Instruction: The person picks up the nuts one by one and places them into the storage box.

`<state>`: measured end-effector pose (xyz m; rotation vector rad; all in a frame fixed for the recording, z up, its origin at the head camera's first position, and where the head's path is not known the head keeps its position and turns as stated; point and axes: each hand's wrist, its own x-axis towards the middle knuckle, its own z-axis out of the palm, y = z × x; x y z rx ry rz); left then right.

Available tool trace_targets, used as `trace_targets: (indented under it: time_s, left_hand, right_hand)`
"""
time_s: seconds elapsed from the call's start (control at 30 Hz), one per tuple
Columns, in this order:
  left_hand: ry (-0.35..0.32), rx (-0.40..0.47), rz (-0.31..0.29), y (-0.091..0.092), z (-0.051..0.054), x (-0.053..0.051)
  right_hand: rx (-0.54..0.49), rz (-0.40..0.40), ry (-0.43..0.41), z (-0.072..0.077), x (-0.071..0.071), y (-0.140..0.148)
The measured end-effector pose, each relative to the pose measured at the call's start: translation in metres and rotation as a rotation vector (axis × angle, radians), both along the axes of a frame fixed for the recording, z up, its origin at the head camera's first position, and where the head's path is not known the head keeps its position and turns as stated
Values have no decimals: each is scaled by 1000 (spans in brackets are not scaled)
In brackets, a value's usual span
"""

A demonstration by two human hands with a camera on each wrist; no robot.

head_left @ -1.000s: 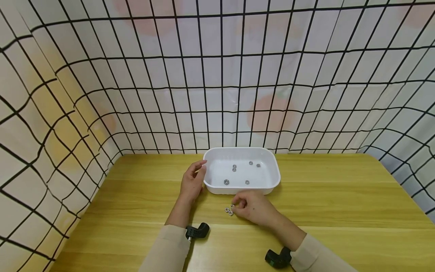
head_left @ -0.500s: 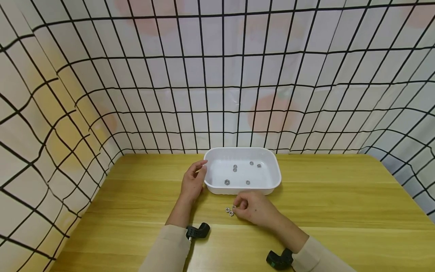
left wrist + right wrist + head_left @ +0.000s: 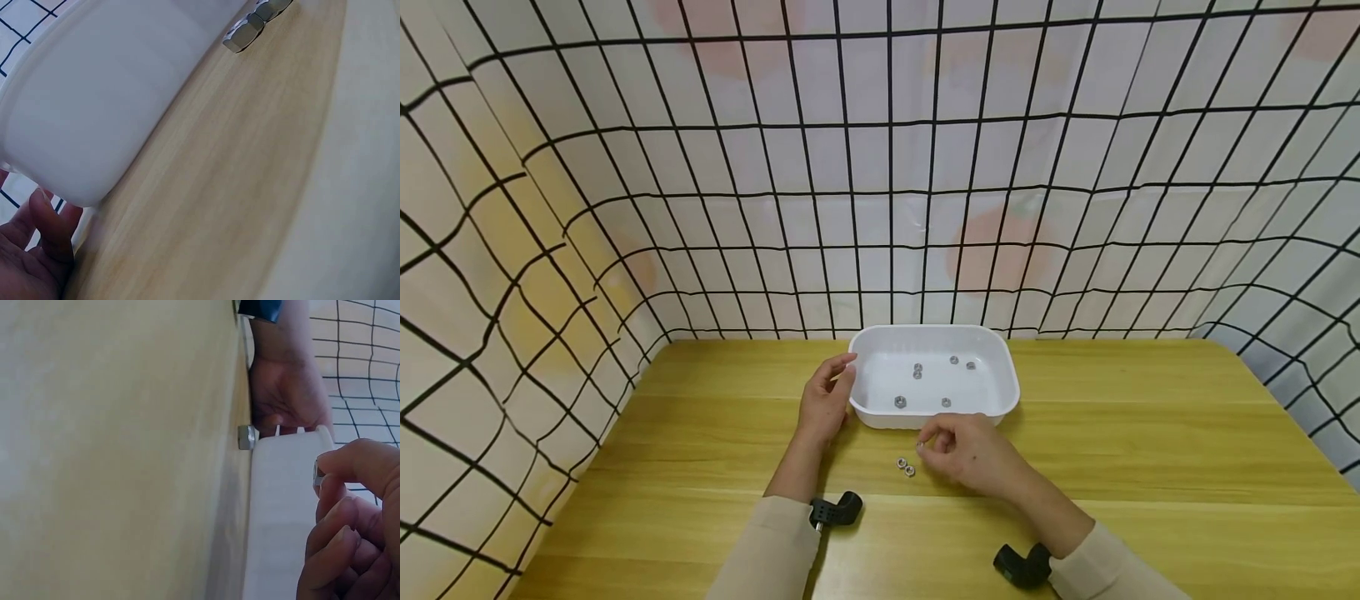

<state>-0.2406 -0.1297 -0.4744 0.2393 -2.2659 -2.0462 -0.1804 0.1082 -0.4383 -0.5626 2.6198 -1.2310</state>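
Note:
A white tray stands on the wooden table with several metal hex nuts spread on its floor. My left hand rests against the tray's left end, fingers loosely bent, thumb near the corner in the left wrist view. In front of the tray, my right hand pinches one hex nut between thumb and index finger, lifted off the table. Two more hex nuts lie touching or nearly touching on the table, just left of the right hand.
Black wire mesh over a pale sheet encloses the back and sides of the table. Dark wrist-worn devices sit at both wrists, beside the beige sleeves.
My right hand has picked up one of the three nuts on the table and raised it slightly, away from the other two. The left hand and the tray stay in place.

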Motion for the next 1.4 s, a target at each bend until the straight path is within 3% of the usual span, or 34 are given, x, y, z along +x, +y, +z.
trace_targets:
  time_s: [0.43,0.67,1.03,1.4]
  left_hand:
    - [-6,-3,3,-1,1,1]
    - [-7,-7,5,-1,1,1]
    - [-13,-12,7,-2,-1,1]
    - [1,-13,1,-1,1,1]
  right_hand:
    - [-51,-2,72,19,-2,8]
    - [-40,-60,67,30,-5,11]
    - [-13,-81,106,40,-18,15]
    - [44,-111,148,40,-38,16]
